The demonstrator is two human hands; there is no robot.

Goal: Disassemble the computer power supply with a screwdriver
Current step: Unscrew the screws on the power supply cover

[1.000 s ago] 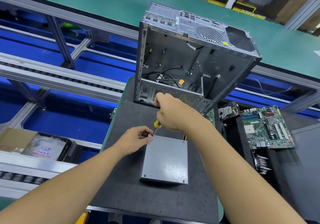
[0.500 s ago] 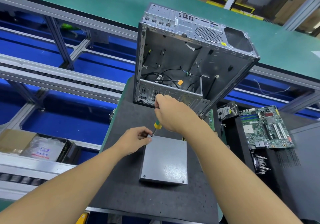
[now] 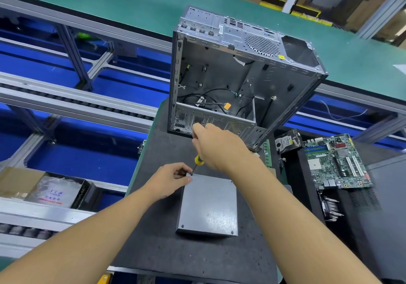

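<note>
The power supply (image 3: pixel 208 204), a plain grey metal box, lies flat on the dark mat (image 3: pixel 175 246) in front of you, between your two arms. Its lid faces up and carries no label or writing. A small screw shows in each near corner and one in the far right corner.

Your right hand (image 3: pixel 217 149) is clenched around the screwdriver (image 3: pixel 198 160). Only the yellow and green end of the handle and the thin shaft come out below your fist. The tool is tilted, and its tip stands on the far left corner of the power supply.

Your left hand (image 3: pixel 169 181) grips that same corner. The thumb lies on the edge of the lid and the fingers are curled just beside the tip.

Behind the power supply the case (image 3: pixel 230 75) stands upright on the mat with its side open toward you. It carries a small yellow sticker on its top edge and an orange tag on one inner cable; neither can be read.

At your right lie a drive (image 3: pixel 287 141) with a white label and a green board (image 3: pixel 336 163). Their print is too small to read.

At your left a clear bag (image 3: pixel 55 193) lies in a dark box (image 3: pixel 87 192). The bag has blue print, too blurred to read with certainty. The pale letters on the side of the box seem to end in "ME".
</note>
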